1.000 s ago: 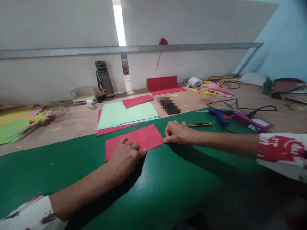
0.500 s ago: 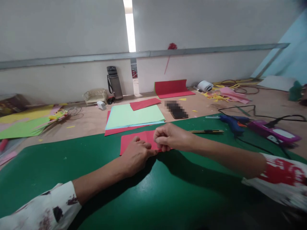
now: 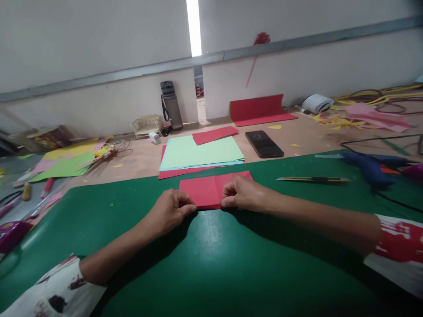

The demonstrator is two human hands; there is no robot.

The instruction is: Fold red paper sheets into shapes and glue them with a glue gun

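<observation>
A red sheet of paper (image 3: 203, 191) lies on the green mat (image 3: 211, 264), creased near its middle and folded along the edge closest to me. My left hand (image 3: 172, 209) pinches the near left part of that edge between thumb and fingers. Curled at the same edge, right of the crease, my right hand (image 3: 243, 193) grips the paper and covers part of it. Just beyond the red paper sits a stack of pale green sheets (image 3: 198, 154), with blue and red ones beneath and a smaller red piece (image 3: 214, 135) on top.
A phone (image 3: 264, 144), a cutter knife (image 3: 313, 179) and a blue glue gun (image 3: 370, 169) lie to the right. A bottle (image 3: 172, 108) and a small woven sofa (image 3: 147, 125) stand by the wall. Folded red card (image 3: 257, 112) is at the back; coloured scraps (image 3: 72, 165) lie left.
My left hand has slid left along the paper's near edge, away from my right hand, uncovering the middle. The camera view has turned somewhat left and down.
</observation>
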